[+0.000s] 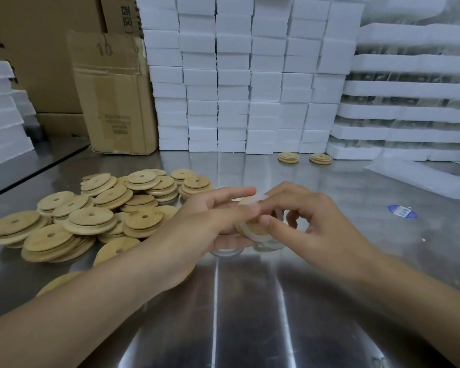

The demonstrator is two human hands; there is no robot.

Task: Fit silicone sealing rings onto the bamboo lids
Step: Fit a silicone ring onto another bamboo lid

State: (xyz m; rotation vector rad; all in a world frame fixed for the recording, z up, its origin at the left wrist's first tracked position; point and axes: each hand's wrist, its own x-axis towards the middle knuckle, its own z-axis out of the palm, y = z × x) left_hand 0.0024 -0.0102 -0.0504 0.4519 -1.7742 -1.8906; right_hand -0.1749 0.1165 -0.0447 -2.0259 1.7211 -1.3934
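Over the middle of the steel table (250,301), my left hand (210,216) holds a round bamboo lid (250,227) tilted on edge. A translucent white silicone ring (259,196) lies partly round the lid's rim. My right hand (311,216) pinches this ring against the lid, thumb at the lid's lower edge. Beneath the hands, loose clear rings (226,252) lie on the table. A large heap of bamboo lids (91,216), each with a small hole, covers the table's left side.
Two bamboo lids (288,157) (320,158) sit apart at the back right. Stacked white foam blocks (250,75) wall off the rear, with cardboard boxes (112,96) at the back left. A blue sticker (402,211) lies to the right, near a flat foam sheet (420,179).
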